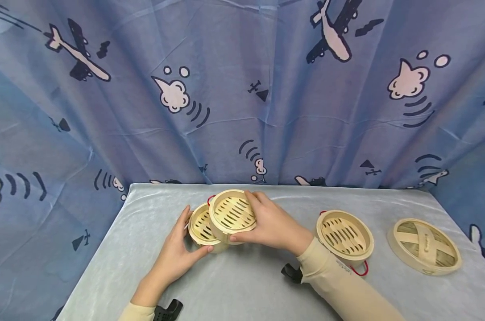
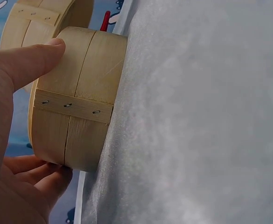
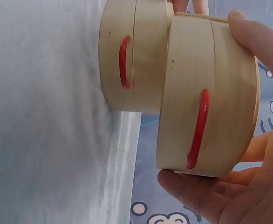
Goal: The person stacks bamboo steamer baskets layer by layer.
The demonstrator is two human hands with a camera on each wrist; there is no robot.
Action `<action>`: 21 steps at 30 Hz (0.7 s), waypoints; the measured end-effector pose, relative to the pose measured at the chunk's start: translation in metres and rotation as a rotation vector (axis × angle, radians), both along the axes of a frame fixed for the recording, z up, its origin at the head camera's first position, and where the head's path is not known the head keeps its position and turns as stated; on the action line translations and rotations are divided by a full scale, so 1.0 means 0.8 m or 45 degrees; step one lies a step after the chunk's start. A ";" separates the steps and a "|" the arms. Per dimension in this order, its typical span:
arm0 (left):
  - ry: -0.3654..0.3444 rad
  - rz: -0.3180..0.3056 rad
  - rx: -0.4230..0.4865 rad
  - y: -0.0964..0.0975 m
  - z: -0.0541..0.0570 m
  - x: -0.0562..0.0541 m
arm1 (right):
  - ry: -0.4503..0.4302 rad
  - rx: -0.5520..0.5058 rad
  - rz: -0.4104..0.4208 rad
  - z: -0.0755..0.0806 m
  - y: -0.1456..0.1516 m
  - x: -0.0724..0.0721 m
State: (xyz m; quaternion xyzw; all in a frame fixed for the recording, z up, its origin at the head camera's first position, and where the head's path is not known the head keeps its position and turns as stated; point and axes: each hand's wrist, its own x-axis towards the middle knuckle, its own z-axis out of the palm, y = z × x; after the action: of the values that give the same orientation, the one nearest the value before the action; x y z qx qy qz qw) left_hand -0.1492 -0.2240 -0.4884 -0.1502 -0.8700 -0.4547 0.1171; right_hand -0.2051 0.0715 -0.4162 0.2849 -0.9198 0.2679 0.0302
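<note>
Two round bamboo steamer baskets with slatted bottoms are between my hands at the table's middle left. My right hand [image 1: 272,225] grips one steamer basket [image 1: 231,213] by its right side, thumb at the near edge. That basket is raised and overlaps the right part of the lower steamer basket [image 1: 200,228]. In the right wrist view the raised basket [image 3: 187,98] shows a red handle [image 3: 198,128] on its wall. My left hand [image 1: 176,256] holds the lower basket by its left side, thumb in front and fingers behind. The left wrist view shows this basket [image 2: 76,107] resting on the cloth.
Right of my right forearm stands a third steamer basket [image 1: 344,234] with red handles. Farther right lies a woven bamboo lid [image 1: 424,245]. Grey cloth [image 1: 234,294] covers the table, and a blue patterned curtain [image 1: 226,89] hangs behind it.
</note>
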 end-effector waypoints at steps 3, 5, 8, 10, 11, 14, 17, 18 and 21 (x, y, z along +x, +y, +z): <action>-0.005 0.001 -0.002 0.001 0.001 0.000 | -0.010 0.008 -0.007 -0.001 -0.004 0.000; -0.015 0.001 -0.004 0.002 0.001 0.000 | -0.013 0.012 -0.011 -0.001 -0.007 0.000; -0.024 0.000 -0.008 0.002 0.000 0.000 | -0.011 0.020 -0.015 -0.001 -0.012 -0.001; -0.033 0.001 -0.007 0.001 0.000 0.000 | -0.008 0.022 -0.011 0.000 -0.015 0.000; -0.036 0.003 -0.007 0.001 0.000 0.001 | -0.009 0.023 -0.009 0.000 -0.017 0.000; -0.040 0.010 -0.010 -0.001 0.000 0.002 | -0.009 0.033 -0.008 0.000 -0.023 0.000; -0.033 0.011 -0.015 -0.002 0.001 0.002 | -0.006 0.034 -0.007 0.001 -0.028 0.000; -0.028 0.009 -0.015 -0.002 0.000 0.001 | -0.004 0.033 -0.007 0.001 -0.029 0.000; -0.022 0.002 -0.010 -0.001 0.001 -0.001 | 0.000 0.032 -0.006 0.003 -0.033 0.000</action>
State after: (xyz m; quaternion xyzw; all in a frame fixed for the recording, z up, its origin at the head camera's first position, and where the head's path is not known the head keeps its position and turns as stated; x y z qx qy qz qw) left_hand -0.1502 -0.2251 -0.4878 -0.1460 -0.8729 -0.4525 0.1095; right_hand -0.2051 0.0452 -0.4139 0.2830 -0.9239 0.2562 0.0271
